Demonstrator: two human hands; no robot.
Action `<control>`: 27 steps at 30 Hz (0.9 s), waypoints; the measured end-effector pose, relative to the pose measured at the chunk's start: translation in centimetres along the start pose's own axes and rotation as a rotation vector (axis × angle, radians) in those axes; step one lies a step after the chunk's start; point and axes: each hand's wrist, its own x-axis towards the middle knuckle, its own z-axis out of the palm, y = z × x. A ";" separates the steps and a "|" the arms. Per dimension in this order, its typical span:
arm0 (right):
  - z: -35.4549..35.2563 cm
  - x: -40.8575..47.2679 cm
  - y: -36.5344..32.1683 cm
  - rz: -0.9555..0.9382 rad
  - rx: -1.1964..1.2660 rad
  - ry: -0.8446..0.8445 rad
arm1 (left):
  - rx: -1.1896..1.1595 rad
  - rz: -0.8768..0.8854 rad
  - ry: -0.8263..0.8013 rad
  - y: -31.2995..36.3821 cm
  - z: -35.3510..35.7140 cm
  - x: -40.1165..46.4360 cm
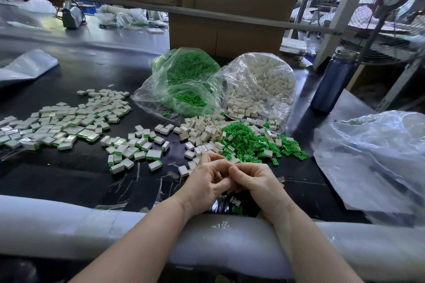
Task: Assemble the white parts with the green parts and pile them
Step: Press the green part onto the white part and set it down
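Hands together at the near edge, part hidden between the fingers

Hands meet at near centre of the black table, both forearms crossing the padded white edge. I see the left hand with fingers curled inward and its fingertips up against the right hand, whose thumb and fingers are also curled. Something small is pinched where they meet, but the fingers cover it; I cannot tell whether it is white, green or both.

Just beyond the hands lies a loose heap of white parts, touching a heap of green parts to its right, a few white ones mixed in. A couple of green pieces sit on the table under the right wrist.

Left of the hands, a small scatter of joined pieces, white with a green edge showing. Farther left, a much larger spread of the same joined pieces runs off the left side.

Far centre: a clear bag of green parts, open mouth toward me, and beside it on the right a clear bag of white parts, spilling onto the table.

Right side: a dark blue bottle standing upright, and nearer, a crumpled empty-looking clear plastic sheet. Cardboard boxes stand behind the bags.
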 end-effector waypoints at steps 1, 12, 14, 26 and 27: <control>0.0 0.0 0.0 0.006 0.024 -0.003 | -0.002 0.001 -0.001 0.0 0.0 0.0; -0.1 -0.1 -0.1 0.039 0.072 0.025 | 0.045 0.024 -0.014 -0.4 0.3 0.0; -0.1 -0.1 -0.1 0.045 0.080 0.025 | 0.049 0.021 -0.017 -0.4 0.3 0.1; 0.1 -0.2 -0.3 -0.006 0.064 0.027 | 0.018 0.026 -0.013 -0.5 0.1 0.1; 0.2 -0.2 -0.3 -0.027 0.052 0.025 | -0.005 0.022 0.002 -0.4 0.1 0.1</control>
